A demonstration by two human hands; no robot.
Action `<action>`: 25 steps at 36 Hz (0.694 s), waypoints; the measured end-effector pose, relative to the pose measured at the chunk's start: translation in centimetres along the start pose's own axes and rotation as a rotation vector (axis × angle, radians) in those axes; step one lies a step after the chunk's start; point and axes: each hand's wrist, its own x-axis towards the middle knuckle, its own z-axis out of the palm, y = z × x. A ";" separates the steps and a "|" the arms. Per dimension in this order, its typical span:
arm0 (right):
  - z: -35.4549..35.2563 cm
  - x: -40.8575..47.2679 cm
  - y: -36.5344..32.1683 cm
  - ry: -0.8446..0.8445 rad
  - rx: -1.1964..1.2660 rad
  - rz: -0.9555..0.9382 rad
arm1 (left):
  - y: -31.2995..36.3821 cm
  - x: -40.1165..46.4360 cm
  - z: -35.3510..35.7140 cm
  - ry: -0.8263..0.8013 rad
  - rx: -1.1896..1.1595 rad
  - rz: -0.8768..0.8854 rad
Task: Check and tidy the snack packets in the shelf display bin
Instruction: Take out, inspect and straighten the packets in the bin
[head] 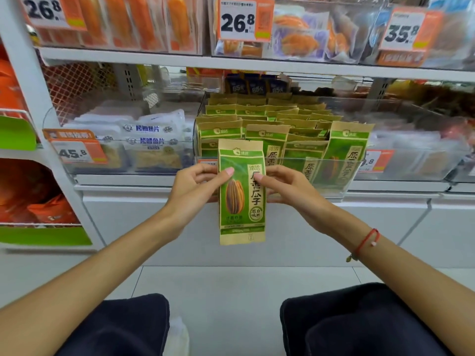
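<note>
Both hands hold one green and tan sunflower seed packet (241, 191) upright, its printed front toward the camera, in front of and slightly below the clear shelf display bin (344, 173). The left hand (198, 186) grips the packet's left edge, thumb laid across the front near the upper part and the other fingers curled behind it. The right hand (285, 186) pinches the right edge at about the same height, thumb tip on the front and fingers behind. So each grip is narrow and closed on the packet, the two thumbs near each other across the packet's face. The packet's lower half hangs free below both grips.

Just behind the grips, the bin carries the rest of the matching packets (272, 124), standing in rows that run back into the shelf. The front ones lean at differing angles, and one at the right front (347, 152) tilts toward the right. Part of the bin's front wall is hidden by the held packet and the hands.

To the left of the left grip, a neighbouring clear bin holds white fish snack packs (151, 137) behind an orange price tag (77, 150). Above the grips, the upper shelf (180, 60) carries orange packets and more price tags. A red cord bracelet (366, 242) sits on the right wrist. Below the grips are the white cabinet front (128, 217), the tiled floor and the person's dark-trousered knees (347, 319).
</note>
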 end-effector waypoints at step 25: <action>-0.3 -0.5 -0.6 0.140 0.063 -0.142 | -0.6 0.8 1.1 -0.042 0.028 0.024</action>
